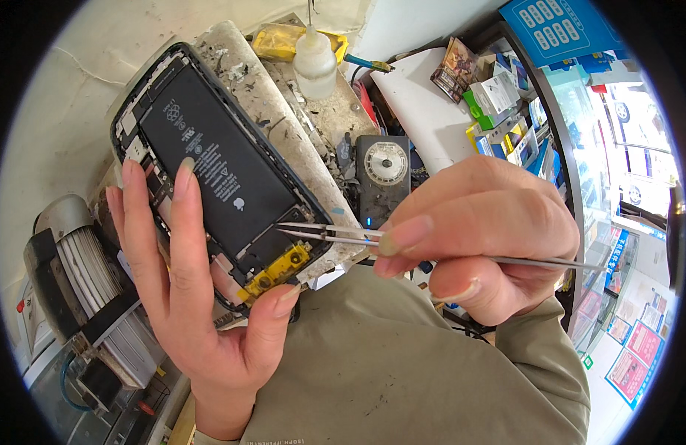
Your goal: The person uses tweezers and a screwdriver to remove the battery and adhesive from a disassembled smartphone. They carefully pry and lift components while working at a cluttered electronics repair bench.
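Note:
An opened smartphone (298, 185) lies slanted across the bench edge with its inside showing. Most of it is filled by a black battery (209, 148). At its lower end sits a yellow, tape-like piece (282, 268). My left hand (209, 326) holds the phone, fingers stretched over its left side and thumb beside the yellow piece. Pinched in my right hand (499, 230) is a pair of metal tweezers (543, 262). The tweezers' tips reach the phone near the battery's lower right corner; whether they grip anything there is too small to tell.
Beyond the phone, the worn bench (283, 122) carries scraps and a clear dropper bottle (314, 67). A dark device with a round dial (387, 163) stands near my right hand. Small boxes (495, 96) are heaped at far right. Left of the phone is a ribbed machine (94, 274).

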Available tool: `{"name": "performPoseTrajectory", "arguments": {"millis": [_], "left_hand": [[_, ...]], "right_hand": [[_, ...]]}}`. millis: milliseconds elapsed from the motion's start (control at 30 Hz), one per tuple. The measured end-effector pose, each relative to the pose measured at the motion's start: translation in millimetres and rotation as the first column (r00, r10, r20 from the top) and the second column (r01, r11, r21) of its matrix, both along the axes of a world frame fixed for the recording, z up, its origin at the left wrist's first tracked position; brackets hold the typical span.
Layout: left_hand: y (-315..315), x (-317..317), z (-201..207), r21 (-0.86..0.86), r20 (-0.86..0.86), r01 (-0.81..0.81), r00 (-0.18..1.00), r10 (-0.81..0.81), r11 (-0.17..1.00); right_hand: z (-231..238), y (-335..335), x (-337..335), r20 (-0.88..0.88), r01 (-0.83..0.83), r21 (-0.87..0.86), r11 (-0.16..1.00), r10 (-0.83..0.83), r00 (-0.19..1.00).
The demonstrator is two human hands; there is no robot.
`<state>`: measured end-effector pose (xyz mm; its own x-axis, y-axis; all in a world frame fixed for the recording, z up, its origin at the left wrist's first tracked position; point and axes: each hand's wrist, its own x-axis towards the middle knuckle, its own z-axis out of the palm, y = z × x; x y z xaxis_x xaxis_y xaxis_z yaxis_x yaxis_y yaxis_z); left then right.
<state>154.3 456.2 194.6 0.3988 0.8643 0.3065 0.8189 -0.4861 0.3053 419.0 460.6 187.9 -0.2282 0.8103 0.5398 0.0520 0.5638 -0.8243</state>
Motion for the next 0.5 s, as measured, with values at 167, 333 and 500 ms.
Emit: {"name": "performPoseTrajectory", "arguments": {"millis": [167, 333, 500], "left_hand": [[0.9, 0.2, -0.9, 0.011, 0.006, 0.010, 1.000, -0.010, 1.000], [1.4, 0.4, -1.2, 0.019, 0.012, 0.008, 1.000, -0.008, 1.000], [2.1, 0.9, -3.1, 0.041, 0.019, 0.015, 1.000, -0.015, 0.999]], "right_hand": [[-1.7, 1.2, 1.8, 0.000, -0.031, -0.027, 0.999, 0.031, 1.000], [-3.9, -0.3, -0.6, -0.074, -0.050, -0.090, 0.995, 0.043, 0.996], [-5.1, -1.0, -1.3, -0.118, -0.047, -0.155, 0.987, 0.028, 0.993]]}}
